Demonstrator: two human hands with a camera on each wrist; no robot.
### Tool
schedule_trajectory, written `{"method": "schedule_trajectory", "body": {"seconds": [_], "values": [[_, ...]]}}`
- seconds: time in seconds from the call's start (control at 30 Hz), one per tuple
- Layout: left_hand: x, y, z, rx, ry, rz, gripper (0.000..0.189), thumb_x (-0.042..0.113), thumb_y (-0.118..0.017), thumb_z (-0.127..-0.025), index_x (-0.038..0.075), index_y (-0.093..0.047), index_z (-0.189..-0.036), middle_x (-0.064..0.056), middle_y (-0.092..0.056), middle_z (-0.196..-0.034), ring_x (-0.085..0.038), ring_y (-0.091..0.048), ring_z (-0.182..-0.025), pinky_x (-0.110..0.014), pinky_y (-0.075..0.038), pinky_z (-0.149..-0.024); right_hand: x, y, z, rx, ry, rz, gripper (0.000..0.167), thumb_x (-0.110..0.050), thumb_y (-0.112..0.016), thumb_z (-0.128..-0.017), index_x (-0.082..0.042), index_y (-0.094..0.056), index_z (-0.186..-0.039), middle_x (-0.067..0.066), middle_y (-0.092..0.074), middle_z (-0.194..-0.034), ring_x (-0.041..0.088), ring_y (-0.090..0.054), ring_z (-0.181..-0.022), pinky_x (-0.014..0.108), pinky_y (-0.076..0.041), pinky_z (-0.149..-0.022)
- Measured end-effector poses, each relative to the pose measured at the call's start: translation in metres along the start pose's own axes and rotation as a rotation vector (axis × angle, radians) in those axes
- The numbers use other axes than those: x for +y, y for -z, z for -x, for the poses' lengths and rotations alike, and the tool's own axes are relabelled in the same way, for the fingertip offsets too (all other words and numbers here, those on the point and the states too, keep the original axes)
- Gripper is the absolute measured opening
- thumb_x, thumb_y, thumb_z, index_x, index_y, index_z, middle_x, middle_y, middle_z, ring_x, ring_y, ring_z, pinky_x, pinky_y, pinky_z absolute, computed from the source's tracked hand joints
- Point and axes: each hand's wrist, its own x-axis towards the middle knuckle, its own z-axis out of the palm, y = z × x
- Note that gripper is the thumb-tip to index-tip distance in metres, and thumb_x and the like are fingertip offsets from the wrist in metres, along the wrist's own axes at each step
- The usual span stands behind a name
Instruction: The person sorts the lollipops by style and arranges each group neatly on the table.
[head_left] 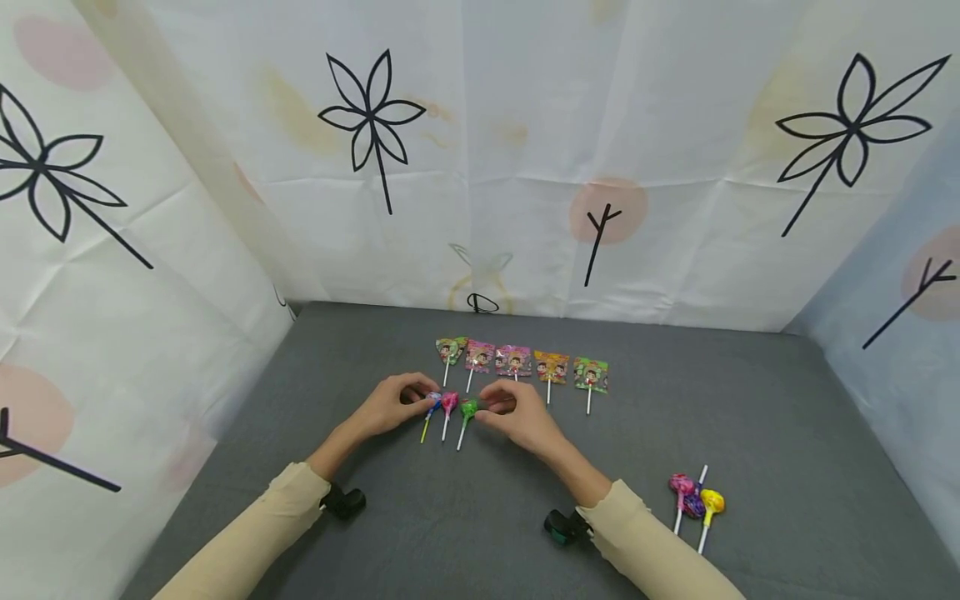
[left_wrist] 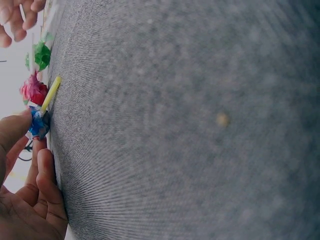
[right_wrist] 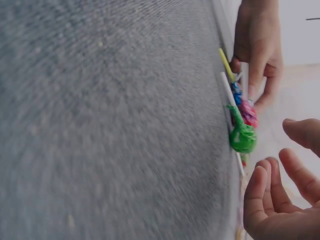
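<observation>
My left hand (head_left: pixel 397 402) pinches a blue-wrapped lollipop (left_wrist: pixel 39 123) with a yellow stick, thumb on one side of its head and fingers on the other. Right beside it lies a pink-wrapped lollipop (head_left: pixel 449 402) with a white stick. A green-wrapped lollipop (right_wrist: pixel 243 138) lies to the right of the pink one, its stick slanting toward me. Close by the green head is my right hand (head_left: pixel 517 412). In the right wrist view its thumb and fingers are spread apart, with nothing between them.
Behind the hands, several flat lollipops in printed wrappers (head_left: pixel 552 367) lie in a row on the grey table (head_left: pixel 450 533). Near my right forearm is a small group: a pink lollipop (head_left: pixel 681 484), a purple lollipop (head_left: pixel 693 505) and a yellow lollipop (head_left: pixel 712 502). Patterned white cloth (head_left: pixel 525 142) hangs behind the table.
</observation>
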Motion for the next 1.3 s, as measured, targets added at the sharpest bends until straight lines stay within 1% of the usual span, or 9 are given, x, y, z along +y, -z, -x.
{"method": "schedule_trajectory", "body": {"seconds": [0.07, 0.17, 0.33, 0.53, 0.63, 0.8, 0.93, 1.13, 1.3], "values": [[0.000, 0.000, 0.000, 0.001, 0.001, 0.000, 0.019, 0.015, -0.072, -0.098, 0.012, -0.073, -0.116, 0.001, -0.069, -0.106, -0.014, -0.064, -0.090, -0.040, -0.053, -0.082, -0.002, 0.005, 0.002, -0.012, 0.011, -0.029, 0.025, -0.005, -0.076, -0.092, 0.008, -0.067, -0.112, 0.020, -0.069, -0.105, 0.029, -0.069, -0.092, 0.035, -0.056, -0.076], [-0.001, 0.000, 0.001, 0.000, 0.000, -0.005, 0.019, 0.015, -0.072, -0.098, 0.012, -0.073, -0.117, 0.001, -0.069, -0.106, -0.014, -0.064, -0.090, -0.040, -0.053, -0.082, -0.005, 0.012, 0.007, -0.021, 0.013, -0.062, 0.025, -0.004, -0.075, -0.093, 0.010, -0.066, -0.112, 0.019, -0.069, -0.104, 0.031, -0.069, -0.092, 0.033, -0.057, -0.073], [-0.001, 0.001, 0.001, -0.004, 0.003, -0.006, 0.019, 0.015, -0.072, -0.098, 0.012, -0.073, -0.117, 0.001, -0.069, -0.106, -0.014, -0.064, -0.089, -0.039, -0.053, -0.081, -0.007, 0.025, 0.015, -0.017, 0.009, -0.075, 0.023, -0.004, -0.073, -0.094, 0.010, -0.066, -0.111, 0.016, -0.070, -0.105, 0.028, -0.069, -0.091, 0.031, -0.055, -0.074], [-0.001, 0.003, 0.001, -0.008, 0.021, -0.002, 0.019, 0.016, -0.073, -0.097, 0.013, -0.073, -0.116, 0.002, -0.069, -0.105, -0.013, -0.063, -0.089, -0.039, -0.052, -0.081, -0.009, 0.041, 0.025, -0.017, 0.027, -0.047, 0.020, -0.005, -0.072, -0.096, 0.008, -0.068, -0.110, 0.014, -0.069, -0.104, 0.030, -0.068, -0.090, 0.030, -0.055, -0.074], [-0.001, 0.003, 0.001, -0.008, 0.020, -0.004, 0.019, 0.016, -0.073, -0.097, 0.013, -0.073, -0.116, 0.002, -0.069, -0.105, -0.014, -0.063, -0.090, -0.040, -0.053, -0.081, -0.011, 0.049, 0.031, -0.012, 0.012, -0.042, 0.020, -0.005, -0.072, -0.096, 0.007, -0.068, -0.111, 0.013, -0.068, -0.104, 0.032, -0.067, -0.091, 0.031, -0.055, -0.074], [-0.001, 0.003, 0.002, -0.003, 0.004, -0.011, 0.020, 0.016, -0.072, -0.098, 0.013, -0.073, -0.117, 0.001, -0.069, -0.106, -0.014, -0.064, -0.090, -0.041, -0.053, -0.081, -0.011, 0.064, 0.042, 0.004, -0.027, -0.035, 0.019, -0.008, -0.072, -0.096, 0.004, -0.069, -0.111, 0.011, -0.068, -0.104, 0.031, -0.067, -0.091, 0.034, -0.054, -0.073], [-0.002, 0.002, 0.002, -0.002, -0.002, -0.016, 0.020, 0.015, -0.072, -0.098, 0.013, -0.073, -0.117, 0.001, -0.069, -0.105, -0.014, -0.064, -0.089, -0.040, -0.053, -0.081, -0.008, 0.077, 0.051, 0.017, -0.038, -0.023, 0.021, -0.009, -0.073, -0.096, 0.005, -0.068, -0.112, 0.011, -0.069, -0.104, 0.033, -0.067, -0.092, 0.035, -0.054, -0.074], [-0.001, 0.001, 0.001, -0.005, 0.005, -0.009, 0.020, 0.015, -0.072, -0.097, 0.012, -0.073, -0.117, 0.001, -0.069, -0.105, -0.014, -0.064, -0.090, -0.039, -0.053, -0.081, -0.004, 0.099, 0.065, 0.054, -0.050, 0.006, 0.024, -0.011, -0.074, -0.096, 0.006, -0.068, -0.112, 0.012, -0.069, -0.103, 0.042, -0.066, -0.092, 0.036, -0.054, -0.074], [-0.001, 0.001, 0.000, -0.010, 0.013, -0.006, 0.020, 0.016, -0.072, -0.097, 0.013, -0.073, -0.117, 0.001, -0.068, -0.105, -0.014, -0.063, -0.090, -0.038, -0.053, -0.081, 0.000, 0.118, 0.078, 0.079, -0.078, 0.048, 0.025, -0.013, -0.074, -0.096, 0.006, -0.068, -0.113, 0.012, -0.071, -0.103, 0.042, -0.067, -0.093, 0.039, -0.054, -0.073]]}}
